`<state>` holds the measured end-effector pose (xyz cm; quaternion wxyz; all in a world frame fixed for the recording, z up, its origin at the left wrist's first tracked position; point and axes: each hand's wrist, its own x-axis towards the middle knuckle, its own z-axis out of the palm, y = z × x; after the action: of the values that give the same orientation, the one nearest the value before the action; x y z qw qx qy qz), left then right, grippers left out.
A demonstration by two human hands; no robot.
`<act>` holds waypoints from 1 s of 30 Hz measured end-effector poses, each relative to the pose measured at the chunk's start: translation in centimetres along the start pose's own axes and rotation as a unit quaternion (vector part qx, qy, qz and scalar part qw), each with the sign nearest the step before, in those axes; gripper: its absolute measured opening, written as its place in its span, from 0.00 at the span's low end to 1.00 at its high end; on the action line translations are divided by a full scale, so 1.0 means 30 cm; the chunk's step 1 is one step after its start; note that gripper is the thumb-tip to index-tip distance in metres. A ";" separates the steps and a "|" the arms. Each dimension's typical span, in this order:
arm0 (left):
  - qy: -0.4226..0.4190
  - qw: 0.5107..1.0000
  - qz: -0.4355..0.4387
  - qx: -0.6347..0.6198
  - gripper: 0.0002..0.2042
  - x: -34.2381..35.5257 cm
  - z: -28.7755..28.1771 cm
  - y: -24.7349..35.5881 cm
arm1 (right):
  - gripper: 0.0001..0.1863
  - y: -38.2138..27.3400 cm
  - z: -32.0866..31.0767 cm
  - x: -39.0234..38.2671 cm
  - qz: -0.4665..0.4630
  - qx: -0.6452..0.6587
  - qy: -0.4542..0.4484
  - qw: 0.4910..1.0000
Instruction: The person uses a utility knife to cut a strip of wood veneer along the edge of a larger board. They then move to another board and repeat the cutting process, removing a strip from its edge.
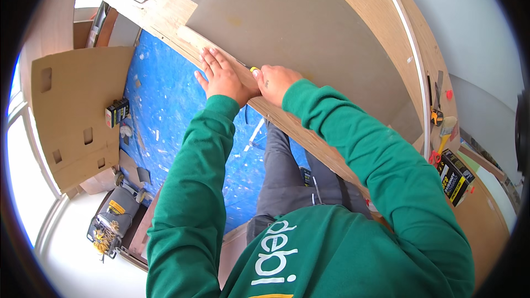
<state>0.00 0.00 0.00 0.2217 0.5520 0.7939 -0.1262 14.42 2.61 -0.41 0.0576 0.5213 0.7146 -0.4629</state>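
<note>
My left hand [223, 77] lies flat on a wooden edge board [298, 115], with its fingers stretched out toward the far left. Right beside it, my right hand [276, 84] is closed around a small yellow-handled tool [254, 69]. Only the tool's yellow end and a thin dark tip show, pointing left along the board. Which kind of tool it is, I cannot make out. The board borders a wide grey-brown panel [287, 27]. A lighter wooden piece [168, 8] is set at the far left of the same edge.
Blue sheeting [165, 88] covers the floor below the board. A cardboard sheet [77, 105] with cut-outs leans at left, above a grey machine [124, 207]. On the right are a long white strip [411, 49], a brush [446, 131], a tape measure [436, 117] and a black-yellow box [455, 176].
</note>
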 end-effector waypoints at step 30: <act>-0.020 0.998 -0.001 0.058 0.77 0.001 -0.055 0.009 | 0.24 0.323 -0.007 -0.545 0.079 -0.058 -0.103 0.990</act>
<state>-0.10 0.85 1.44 0.2055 0.5608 0.7809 -0.1831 29.59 -8.29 3.11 0.1974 0.5220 0.6869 -0.4655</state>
